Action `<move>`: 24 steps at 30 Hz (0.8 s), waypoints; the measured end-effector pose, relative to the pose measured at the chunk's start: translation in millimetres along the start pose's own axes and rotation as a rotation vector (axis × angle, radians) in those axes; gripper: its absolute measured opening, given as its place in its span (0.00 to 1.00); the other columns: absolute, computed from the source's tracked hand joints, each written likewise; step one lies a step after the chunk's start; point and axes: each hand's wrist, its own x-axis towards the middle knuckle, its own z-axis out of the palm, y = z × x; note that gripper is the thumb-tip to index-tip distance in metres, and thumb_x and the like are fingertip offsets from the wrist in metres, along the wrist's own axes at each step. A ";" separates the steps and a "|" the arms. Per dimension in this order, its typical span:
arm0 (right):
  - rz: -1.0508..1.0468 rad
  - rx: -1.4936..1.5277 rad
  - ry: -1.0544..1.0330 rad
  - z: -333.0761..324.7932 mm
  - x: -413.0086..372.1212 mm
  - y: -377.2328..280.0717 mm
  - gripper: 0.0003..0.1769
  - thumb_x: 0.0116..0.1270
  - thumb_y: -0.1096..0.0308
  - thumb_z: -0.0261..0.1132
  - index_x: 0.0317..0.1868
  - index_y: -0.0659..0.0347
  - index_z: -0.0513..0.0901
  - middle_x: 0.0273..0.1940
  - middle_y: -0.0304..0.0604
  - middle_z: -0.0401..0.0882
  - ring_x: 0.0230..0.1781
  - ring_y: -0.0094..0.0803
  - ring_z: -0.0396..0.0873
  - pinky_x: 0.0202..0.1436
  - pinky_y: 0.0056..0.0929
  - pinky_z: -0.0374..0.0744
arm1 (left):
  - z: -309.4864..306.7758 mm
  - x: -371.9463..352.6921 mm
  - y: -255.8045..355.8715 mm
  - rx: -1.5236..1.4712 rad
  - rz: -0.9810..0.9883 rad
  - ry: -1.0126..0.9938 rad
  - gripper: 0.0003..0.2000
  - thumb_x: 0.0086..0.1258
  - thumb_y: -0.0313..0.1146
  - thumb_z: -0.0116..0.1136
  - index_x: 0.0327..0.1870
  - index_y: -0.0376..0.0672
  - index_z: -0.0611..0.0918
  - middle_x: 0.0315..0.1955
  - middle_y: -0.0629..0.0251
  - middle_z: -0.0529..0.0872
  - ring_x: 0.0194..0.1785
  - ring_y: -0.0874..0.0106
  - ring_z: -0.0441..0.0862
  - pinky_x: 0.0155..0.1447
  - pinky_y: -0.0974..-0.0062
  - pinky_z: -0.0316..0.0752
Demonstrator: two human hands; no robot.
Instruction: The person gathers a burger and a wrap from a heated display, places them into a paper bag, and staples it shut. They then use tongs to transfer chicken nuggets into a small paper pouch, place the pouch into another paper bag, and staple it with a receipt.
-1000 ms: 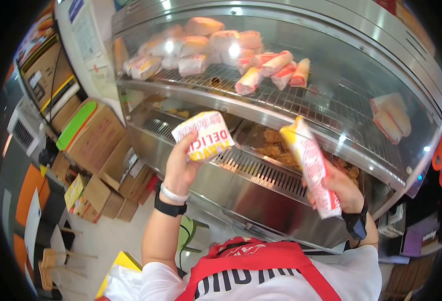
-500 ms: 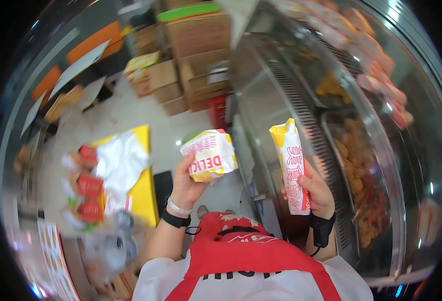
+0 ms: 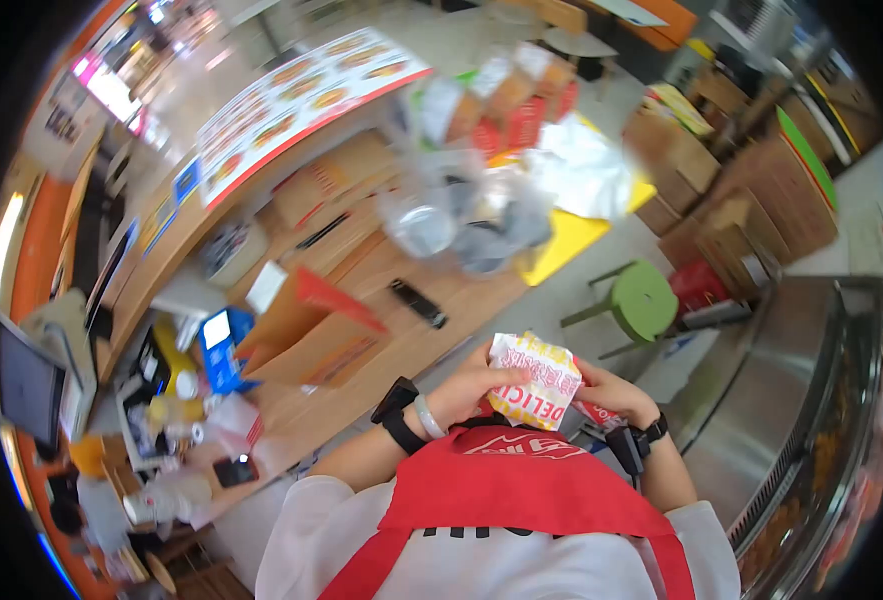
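Note:
My left hand [image 3: 463, 392] is closed on a paper-wrapped burger [image 3: 533, 385], white and yellow with red print, held in front of the red apron. Close beside it, my right hand [image 3: 616, 392] is closed on a narrow printed food sleeve [image 3: 599, 412]. Most of that sleeve is hidden behind the burger and my fingers; only a red part shows. On the wooden counter to the left, a brown paper bag [image 3: 311, 335] stands with its mouth open. A black phone-like object [image 3: 417, 303] lies to the right of the bag.
Blurred plastic-lidded cups [image 3: 461, 225] stand at the counter's far end by red cartons [image 3: 523, 125] and a yellow surface [image 3: 571, 245]. A green stool [image 3: 641, 305] is on the floor. At right is the metal food display [image 3: 751, 400]; at left, a monitor [image 3: 29, 380].
My view has swung left from the food display to the counter. Both hands have come together near the apron, still holding the burger and the sleeve.

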 end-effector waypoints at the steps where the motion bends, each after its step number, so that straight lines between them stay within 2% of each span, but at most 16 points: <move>1: -0.009 -0.019 -0.154 13.3 20.8 4.1 0.31 0.61 0.67 0.59 0.63 0.63 0.59 0.54 0.43 0.69 0.54 0.26 0.67 0.57 0.23 0.65 | -13.4 -18.4 -0.1 -0.016 0.021 0.037 0.21 0.57 0.24 0.59 0.52 0.36 0.68 0.44 0.60 0.78 0.47 0.70 0.78 0.51 0.71 0.74; 2: 0.043 -0.081 -0.217 24.3 43.5 7.8 0.32 0.59 0.67 0.61 0.63 0.63 0.59 0.57 0.46 0.67 0.58 0.29 0.64 0.61 0.27 0.63 | -26.2 -36.2 0.4 -0.009 0.031 0.062 0.23 0.57 0.24 0.59 0.53 0.36 0.66 0.45 0.60 0.78 0.47 0.70 0.78 0.51 0.71 0.74; 3: 0.048 -0.096 -0.250 39.9 64.4 4.5 0.32 0.59 0.67 0.61 0.63 0.63 0.59 0.57 0.46 0.67 0.58 0.29 0.64 0.61 0.27 0.63 | -36.0 -52.8 2.9 -0.001 0.041 0.082 0.24 0.56 0.23 0.60 0.54 0.36 0.65 0.45 0.59 0.77 0.47 0.70 0.77 0.51 0.71 0.74; 5: -0.130 -0.243 -0.181 73.3 95.1 8.5 0.32 0.58 0.70 0.61 0.62 0.63 0.60 0.56 0.51 0.67 0.58 0.35 0.66 0.60 0.30 0.64 | -48.2 -83.4 -9.0 -0.032 0.095 0.124 0.26 0.56 0.23 0.60 0.55 0.36 0.63 0.46 0.58 0.76 0.48 0.70 0.77 0.51 0.72 0.73; 6: -0.128 -0.255 -0.203 84.6 114.9 13.2 0.32 0.58 0.70 0.61 0.62 0.63 0.60 0.56 0.51 0.67 0.58 0.35 0.66 0.60 0.30 0.64 | -61.0 -94.4 -14.2 -0.008 0.125 0.172 0.27 0.55 0.26 0.63 0.55 0.36 0.64 0.44 0.59 0.77 0.46 0.72 0.77 0.49 0.74 0.74; 8: -0.253 -0.594 0.152 107.5 152.8 22.0 0.31 0.56 0.72 0.60 0.61 0.64 0.61 0.54 0.55 0.67 0.55 0.43 0.67 0.58 0.34 0.66 | -75.3 -117.3 -17.6 -0.012 0.165 0.253 0.29 0.53 0.28 0.65 0.55 0.36 0.64 0.43 0.61 0.77 0.44 0.73 0.78 0.46 0.76 0.75; 9: -0.254 -0.604 0.114 116.2 168.8 23.9 0.31 0.56 0.72 0.60 0.61 0.64 0.61 0.54 0.55 0.67 0.55 0.43 0.67 0.58 0.34 0.66 | -78.7 -125.5 -17.6 0.002 0.191 0.270 0.29 0.53 0.28 0.66 0.55 0.36 0.64 0.43 0.61 0.77 0.44 0.74 0.78 0.47 0.76 0.75; 11: -0.406 -0.826 0.348 121.7 191.7 27.0 0.30 0.56 0.72 0.60 0.60 0.64 0.62 0.53 0.59 0.67 0.54 0.50 0.67 0.57 0.37 0.67 | -82.4 -137.8 -16.4 0.001 0.235 0.312 0.29 0.53 0.29 0.66 0.55 0.36 0.64 0.43 0.60 0.77 0.45 0.74 0.78 0.47 0.76 0.74; 12: -0.412 -0.836 0.320 124.0 198.7 29.4 0.30 0.56 0.72 0.60 0.60 0.64 0.62 0.53 0.59 0.67 0.54 0.50 0.67 0.57 0.37 0.67 | -84.9 -145.0 -13.2 -0.012 0.214 0.324 0.29 0.53 0.29 0.66 0.54 0.36 0.64 0.43 0.60 0.77 0.45 0.74 0.78 0.48 0.76 0.74; 15: -0.546 -1.027 0.589 135.1 198.4 18.3 0.25 0.57 0.71 0.58 0.56 0.64 0.66 0.49 0.58 0.67 0.47 0.48 0.71 0.52 0.38 0.70 | -91.6 -164.1 -3.2 -0.035 0.181 0.348 0.28 0.53 0.29 0.66 0.53 0.36 0.64 0.42 0.60 0.77 0.45 0.74 0.77 0.48 0.76 0.74; 17: -0.281 -0.643 0.338 151.0 168.5 -11.5 0.24 0.60 0.66 0.58 0.56 0.66 0.67 0.53 0.55 0.67 0.51 0.44 0.70 0.55 0.37 0.68 | -97.9 -170.5 -3.8 -0.039 0.202 0.346 0.28 0.55 0.29 0.64 0.56 0.36 0.63 0.46 0.60 0.75 0.48 0.72 0.76 0.49 0.75 0.74; 19: -0.043 0.231 -0.050 157.5 139.4 -13.9 0.30 0.62 0.59 0.59 0.60 0.67 0.62 0.59 0.50 0.63 0.59 0.39 0.65 0.61 0.35 0.64 | -101.9 -170.3 -5.2 -0.073 0.245 0.371 0.28 0.56 0.30 0.63 0.56 0.35 0.62 0.46 0.59 0.75 0.49 0.72 0.76 0.50 0.75 0.73; 20: -0.036 0.228 -0.049 169.8 121.0 -22.9 0.30 0.62 0.59 0.59 0.60 0.67 0.62 0.59 0.50 0.63 0.59 0.39 0.65 0.61 0.35 0.64 | -102.7 -168.8 -6.2 -0.100 0.282 0.397 0.29 0.57 0.31 0.63 0.57 0.35 0.62 0.47 0.59 0.74 0.50 0.72 0.75 0.52 0.75 0.72; 22: 0.079 0.685 -0.249 197.9 94.0 -40.6 0.41 0.60 0.51 0.60 0.65 0.67 0.53 0.64 0.46 0.57 0.65 0.36 0.57 0.67 0.34 0.57 | -105.3 -162.6 -8.9 -0.092 0.309 0.387 0.29 0.58 0.33 0.62 0.57 0.35 0.61 0.48 0.58 0.74 0.53 0.72 0.73 0.56 0.74 0.69; 23: -0.004 0.430 -0.246 195.9 95.4 -39.5 0.47 0.57 0.49 0.62 0.66 0.66 0.47 0.65 0.48 0.56 0.65 0.38 0.57 0.68 0.35 0.53 | -106.4 -158.0 -9.6 -0.077 0.338 0.379 0.29 0.59 0.34 0.61 0.58 0.36 0.60 0.49 0.57 0.73 0.56 0.71 0.70 0.59 0.73 0.65; 24: -0.002 0.428 -0.240 198.4 94.6 -39.8 0.47 0.57 0.49 0.62 0.66 0.66 0.47 0.65 0.48 0.56 0.65 0.38 0.57 0.68 0.35 0.53 | -108.0 -159.6 -10.2 -0.080 0.337 0.373 0.29 0.59 0.34 0.61 0.58 0.36 0.60 0.49 0.57 0.73 0.56 0.71 0.70 0.59 0.73 0.65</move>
